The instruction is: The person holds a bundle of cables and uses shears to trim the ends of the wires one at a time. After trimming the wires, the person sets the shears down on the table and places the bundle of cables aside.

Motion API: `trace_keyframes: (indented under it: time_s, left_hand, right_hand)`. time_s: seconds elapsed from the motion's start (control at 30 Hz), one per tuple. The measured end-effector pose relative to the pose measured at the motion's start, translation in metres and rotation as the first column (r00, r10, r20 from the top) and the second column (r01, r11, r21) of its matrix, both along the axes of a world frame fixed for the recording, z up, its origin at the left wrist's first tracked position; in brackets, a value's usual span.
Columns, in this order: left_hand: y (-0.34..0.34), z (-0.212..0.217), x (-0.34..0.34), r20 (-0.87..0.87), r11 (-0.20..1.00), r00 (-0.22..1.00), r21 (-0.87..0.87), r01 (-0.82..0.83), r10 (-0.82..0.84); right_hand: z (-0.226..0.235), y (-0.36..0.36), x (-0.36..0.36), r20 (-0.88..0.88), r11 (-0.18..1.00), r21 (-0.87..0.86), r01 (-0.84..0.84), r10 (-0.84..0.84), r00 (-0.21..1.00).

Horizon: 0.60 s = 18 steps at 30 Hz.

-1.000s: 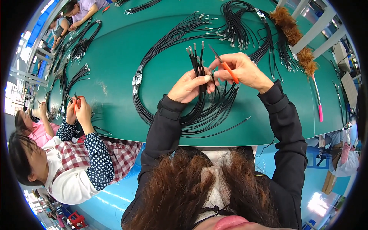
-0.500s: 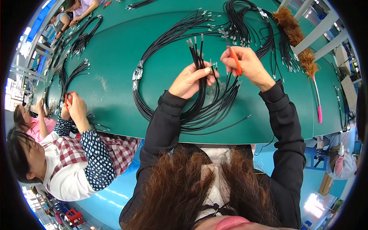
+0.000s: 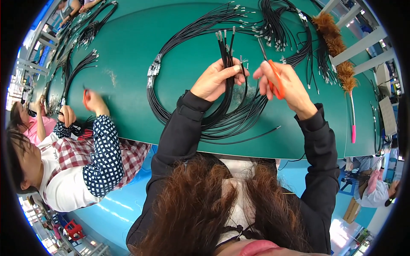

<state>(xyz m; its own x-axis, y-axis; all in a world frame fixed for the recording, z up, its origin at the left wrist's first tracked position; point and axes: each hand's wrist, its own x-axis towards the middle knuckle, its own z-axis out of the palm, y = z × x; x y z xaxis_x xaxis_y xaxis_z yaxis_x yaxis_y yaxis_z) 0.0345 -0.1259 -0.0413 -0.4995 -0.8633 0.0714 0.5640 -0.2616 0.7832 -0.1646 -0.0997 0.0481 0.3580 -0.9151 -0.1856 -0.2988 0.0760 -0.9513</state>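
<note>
My left hand (image 3: 220, 79) is closed around several black cables (image 3: 227, 91), their stripped silvery ends standing up above the thumb. One cable end with frayed wires pokes out between its fingertips. In my right hand (image 3: 284, 83) is a pair of orange-handled scissors (image 3: 277, 81), the blades pointing up and away, apart from the held cables. The cables belong to a large looped bundle (image 3: 156, 100) on the green table, bound with a silvery wrap (image 3: 154, 68) at its left side. More loose cable ends fan out beneath my hands.
Another black cable bundle (image 3: 273, 25) lies at the far right, beside a brown feather duster (image 3: 329, 36) with a pink handle. To the left, a co-worker in a patterned sleeve (image 3: 104, 145) holds orange scissors (image 3: 86, 98) near more cables (image 3: 79, 70). White metal bars (image 3: 363, 47) cross the right edge.
My right hand has moved right and slightly down with the scissors, away from the cable ends. My left hand still grips the cables. The co-worker's scissors hand has shifted right.
</note>
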Motion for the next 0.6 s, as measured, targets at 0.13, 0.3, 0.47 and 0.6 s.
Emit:
trace_keyframes:
  time_s: [0.13, 0.3, 0.47, 0.6]
  left_hand:
    - [-0.002, 0.0, 0.001, 0.018, 1.0, 1.0, -0.016, 0.018, -0.017]
    - [-0.004, -0.001, 0.001, 0.003, 0.998, 0.999, -0.034, 0.052, -0.052]
    - [-0.004, -0.002, 0.002, 0.005, 0.995, 0.997, -0.055, 0.08, -0.08]
    - [-0.003, -0.002, 0.003, -0.006, 0.994, 0.995, -0.046, 0.097, -0.097]
  right_hand:
    - [-0.005, 0.014, -0.01, 0.011, 0.968, 0.209, -0.138, 0.139, 0.99]
    - [-0.012, 0.011, -0.01, 0.055, 0.934, 0.319, -0.158, 0.148, 0.987]
    - [-0.014, 0.008, -0.008, 0.122, 0.913, 0.357, -0.197, 0.164, 0.979]
    - [-0.013, 0.003, -0.007, 0.169, 0.903, 0.359, -0.238, 0.187, 0.968]
